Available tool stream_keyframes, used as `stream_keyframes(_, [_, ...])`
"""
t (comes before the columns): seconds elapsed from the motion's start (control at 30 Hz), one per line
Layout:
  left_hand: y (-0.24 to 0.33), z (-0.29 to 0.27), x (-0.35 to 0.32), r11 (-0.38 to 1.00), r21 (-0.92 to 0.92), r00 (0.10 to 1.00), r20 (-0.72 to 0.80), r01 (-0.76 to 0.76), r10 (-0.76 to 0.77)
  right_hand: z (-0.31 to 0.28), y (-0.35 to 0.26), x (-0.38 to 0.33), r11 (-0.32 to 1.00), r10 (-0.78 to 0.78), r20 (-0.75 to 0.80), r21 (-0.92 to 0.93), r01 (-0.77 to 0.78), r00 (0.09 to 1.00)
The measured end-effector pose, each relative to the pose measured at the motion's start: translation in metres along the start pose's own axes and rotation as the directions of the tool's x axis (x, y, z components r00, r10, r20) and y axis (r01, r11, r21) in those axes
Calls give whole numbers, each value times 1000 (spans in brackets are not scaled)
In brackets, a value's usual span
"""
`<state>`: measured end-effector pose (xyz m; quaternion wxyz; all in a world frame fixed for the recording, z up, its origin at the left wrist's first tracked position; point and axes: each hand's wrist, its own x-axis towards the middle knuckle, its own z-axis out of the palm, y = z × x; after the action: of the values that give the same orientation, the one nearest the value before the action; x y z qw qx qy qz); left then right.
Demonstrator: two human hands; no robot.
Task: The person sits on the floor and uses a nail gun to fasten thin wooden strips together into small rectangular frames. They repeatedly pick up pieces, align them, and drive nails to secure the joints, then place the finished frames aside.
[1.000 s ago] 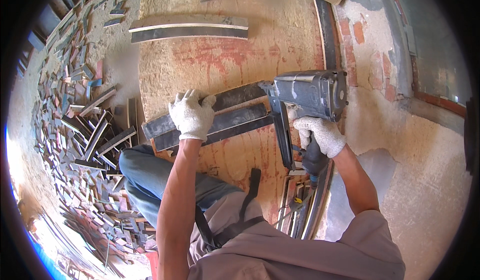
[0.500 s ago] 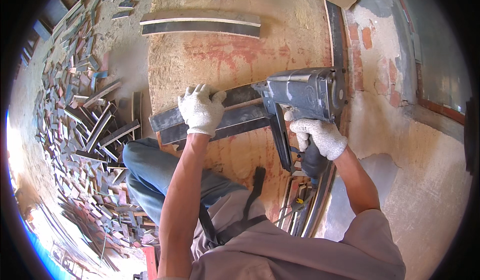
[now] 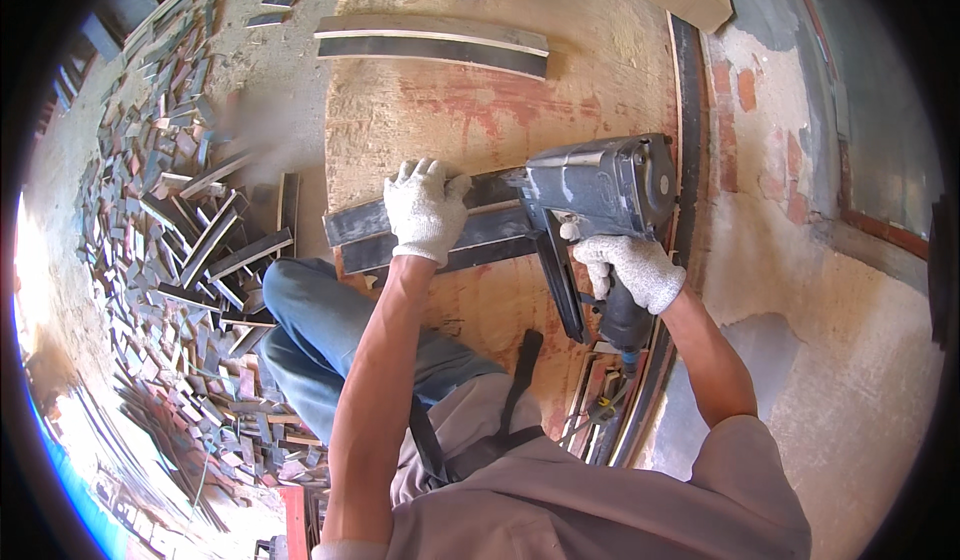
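The left hand point(image 3: 427, 210), in a white knit glove, is pressing flat with fingers spread on two dark floor strips point(image 3: 365, 240) that are lying side by side on the plywood subfloor point(image 3: 450, 110); it is resting on them rather than closing around them. The right hand point(image 3: 630, 272), also gloved, is wrapped tight around the grip of a grey nail gun point(image 3: 598, 188), whose body is sitting over the right end of the strips, just beside the left hand. Compared with a second ago, both hands are keeping the same hold, and the gun and strips are lying slightly lower and further right in view as the head shifts; the left hand is sitting a little closer to the gun.

The person is kneeling, a blue-jeaned knee point(image 3: 300, 305) touching the near edge of the strips. Two more strips point(image 3: 432, 45), one pale and one dark, are lying well apart higher on the plywood. A heap of dark offcuts point(image 3: 170, 240) is covering the floor to the left. A dark border strip point(image 3: 688, 120) is running along the patchy plaster wall point(image 3: 800, 290) on the right.
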<state>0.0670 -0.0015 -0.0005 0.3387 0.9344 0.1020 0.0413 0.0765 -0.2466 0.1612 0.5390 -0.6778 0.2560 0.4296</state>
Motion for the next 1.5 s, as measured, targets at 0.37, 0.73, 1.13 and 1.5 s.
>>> stream_keyframes(0.37, [-89, -81, -11, 109, -572, 409, 426, 813, -807, -3, 28, 5, 995, -70, 6, 65, 70, 998])
stream_keyframes(0.73, [-39, -18, -26, -249, -547, 381, 781, 799, -495, -2, 57, -17, 992, -116, -9, -55, 116, 993])
stream_keyframes(1.13, [-45, -5, -22, -170, -517, 358, 760, 839, -542, 17, 59, -14, 993, -116, -59, -22, 115, 992])
stream_keyframes(1.5, [-46, -4, -23, -195, -546, 378, 756, 815, -535, 44, 71, -4, 922, -115, 87, -361, 139, 990])
